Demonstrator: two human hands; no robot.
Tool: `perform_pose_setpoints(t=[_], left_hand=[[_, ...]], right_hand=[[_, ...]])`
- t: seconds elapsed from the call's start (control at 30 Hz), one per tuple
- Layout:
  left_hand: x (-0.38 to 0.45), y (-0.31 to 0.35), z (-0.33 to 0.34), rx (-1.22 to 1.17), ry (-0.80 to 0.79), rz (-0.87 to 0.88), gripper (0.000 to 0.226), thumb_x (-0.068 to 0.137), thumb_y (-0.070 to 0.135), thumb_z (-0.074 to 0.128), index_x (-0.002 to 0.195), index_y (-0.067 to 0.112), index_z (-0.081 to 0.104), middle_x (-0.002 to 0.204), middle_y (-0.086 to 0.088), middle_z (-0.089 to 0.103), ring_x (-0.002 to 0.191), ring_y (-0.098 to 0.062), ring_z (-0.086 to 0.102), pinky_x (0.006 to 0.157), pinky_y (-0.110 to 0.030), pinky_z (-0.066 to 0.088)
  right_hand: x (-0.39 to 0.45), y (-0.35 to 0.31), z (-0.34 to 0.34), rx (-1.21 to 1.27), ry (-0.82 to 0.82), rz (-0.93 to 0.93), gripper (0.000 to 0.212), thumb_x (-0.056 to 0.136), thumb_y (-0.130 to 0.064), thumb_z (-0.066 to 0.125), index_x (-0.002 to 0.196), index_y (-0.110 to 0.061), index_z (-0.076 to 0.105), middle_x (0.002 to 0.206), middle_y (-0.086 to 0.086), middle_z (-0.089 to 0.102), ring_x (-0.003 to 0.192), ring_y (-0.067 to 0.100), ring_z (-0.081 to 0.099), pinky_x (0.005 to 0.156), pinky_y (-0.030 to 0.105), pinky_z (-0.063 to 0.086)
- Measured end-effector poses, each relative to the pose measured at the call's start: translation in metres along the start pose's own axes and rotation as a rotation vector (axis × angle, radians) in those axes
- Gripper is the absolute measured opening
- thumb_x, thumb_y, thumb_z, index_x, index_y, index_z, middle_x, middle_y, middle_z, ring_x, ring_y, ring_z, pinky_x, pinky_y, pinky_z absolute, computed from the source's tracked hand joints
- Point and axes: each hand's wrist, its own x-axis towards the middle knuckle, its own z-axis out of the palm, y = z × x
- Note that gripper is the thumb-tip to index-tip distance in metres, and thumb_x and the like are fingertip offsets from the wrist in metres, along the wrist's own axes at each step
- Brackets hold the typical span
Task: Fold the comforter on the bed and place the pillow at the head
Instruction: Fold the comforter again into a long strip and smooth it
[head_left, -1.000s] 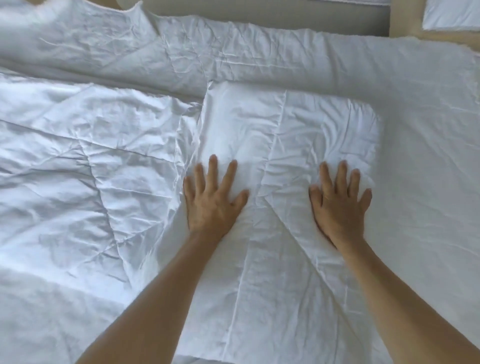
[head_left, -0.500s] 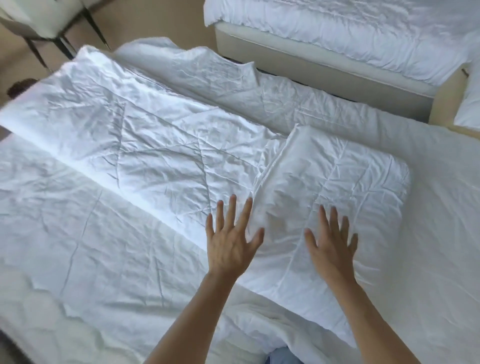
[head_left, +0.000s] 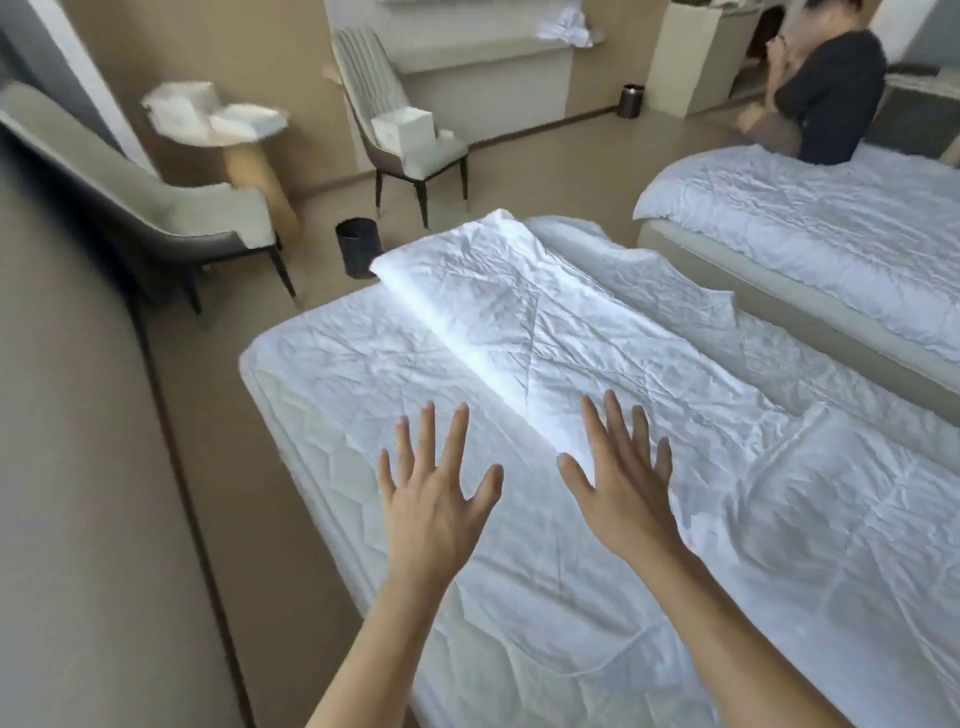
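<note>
Head view, scanning left to right: an armchair (head_left: 156, 208) and a small dark bin (head_left: 358, 253) stand on the floor off the bed's (head_left: 332, 525) left edge, then come my two hands over the mattress, then the comforter (head_left: 545, 322), and far right a second bed (head_left: 810, 218) with another person (head_left: 826, 98) sitting behind it. My left hand (head_left: 434, 514) hovers over the bare quilted mattress near the left edge, fingers (head_left: 427, 431) straight and spread wide, holding nothing. My right hand (head_left: 626, 486) is likewise spread flat and empty, its fingertips reaching the near side of the comforter; I cannot tell whether they touch the fabric or hang just above it. The comforter lies as a long folded band running from the bed's far left corner diagonally toward the right edge, with a thicker folded section (head_left: 857, 525) at its near right end, so most of it sits ahead of and to the right of both hands. I judge the fold is only partly done: the long band still wants doubling over. To do that well I would take the far end by both corners, bring it squarely onto the near section, keep the edges aligned, and press the air out with flat palms. No pillow shows in this view, so that part is not yet done.
</note>
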Motion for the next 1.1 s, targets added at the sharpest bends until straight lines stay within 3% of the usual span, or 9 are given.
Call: perform_pose_setpoints(t=[0.17, 0.37, 0.6, 0.73, 1.0, 1.1], left_hand=[[-0.012, -0.095, -0.095, 0.049, 0.141, -0.088, 0.075, 0.093, 0.074, 0.025, 0.159, 0.042, 0.007, 0.17, 0.0, 0.007, 0.156, -0.029, 0.003, 0.123, -0.054, 0.011], [-0.028, -0.172, -0.161, -0.068, 0.296, -0.284, 0.073, 0.092, 0.074, 0.024, 0.157, 0.048, 0.004, 0.17, 0.002, 0.007, 0.157, -0.023, -0.002, 0.125, -0.048, 0.006], [-0.031, -0.209, -0.183, 0.097, 0.239, -0.334, 0.073, 0.092, 0.072, 0.024, 0.158, 0.046, 0.006, 0.17, 0.004, 0.005, 0.157, -0.022, -0.004, 0.124, -0.047, 0.005], [-0.027, -0.228, -0.196, 0.146, 0.258, -0.39, 0.072, 0.093, 0.071, 0.026, 0.158, 0.046, 0.007, 0.17, 0.004, 0.008, 0.157, -0.022, -0.003, 0.124, -0.046, 0.005], [0.003, -0.259, -0.215, 0.167, 0.283, -0.421, 0.071, 0.095, 0.068, 0.031, 0.157, 0.047, 0.004, 0.17, 0.005, 0.006, 0.156, -0.02, -0.008, 0.125, -0.045, 0.0], [0.012, -0.271, -0.214, 0.166, 0.273, -0.439, 0.07, 0.096, 0.068, 0.031, 0.157, 0.049, 0.002, 0.17, 0.006, 0.003, 0.156, -0.019, -0.01, 0.125, -0.044, -0.001]], right_hand=[[0.004, -0.122, 0.005, -0.02, -0.043, -0.165, 0.071, 0.098, -0.063, 0.023, 0.16, -0.04, -0.005, 0.169, -0.012, -0.016, 0.156, 0.022, -0.016, 0.123, 0.056, -0.005], [0.007, -0.22, 0.01, 0.003, -0.064, -0.341, 0.08, 0.086, -0.077, 0.003, 0.158, -0.044, -0.008, 0.168, -0.016, -0.017, 0.156, 0.019, -0.018, 0.123, 0.053, -0.006], [0.032, -0.278, 0.043, 0.035, -0.146, -0.429, 0.073, 0.095, -0.065, 0.018, 0.16, -0.041, -0.004, 0.17, -0.01, -0.013, 0.156, 0.023, -0.015, 0.124, 0.056, -0.005], [0.046, -0.302, 0.063, 0.057, -0.168, -0.486, 0.079, 0.088, -0.072, 0.006, 0.16, -0.04, -0.005, 0.17, -0.01, -0.014, 0.156, 0.023, -0.016, 0.123, 0.056, -0.006], [0.071, -0.349, 0.089, 0.065, -0.195, -0.523, 0.07, 0.101, -0.061, 0.023, 0.16, -0.039, -0.005, 0.17, -0.009, -0.014, 0.156, 0.024, -0.017, 0.124, 0.057, -0.004], [0.08, -0.357, 0.092, 0.052, -0.195, -0.524, 0.074, 0.094, -0.07, 0.011, 0.16, -0.039, -0.005, 0.17, -0.01, -0.014, 0.156, 0.024, -0.016, 0.123, 0.056, -0.004]])
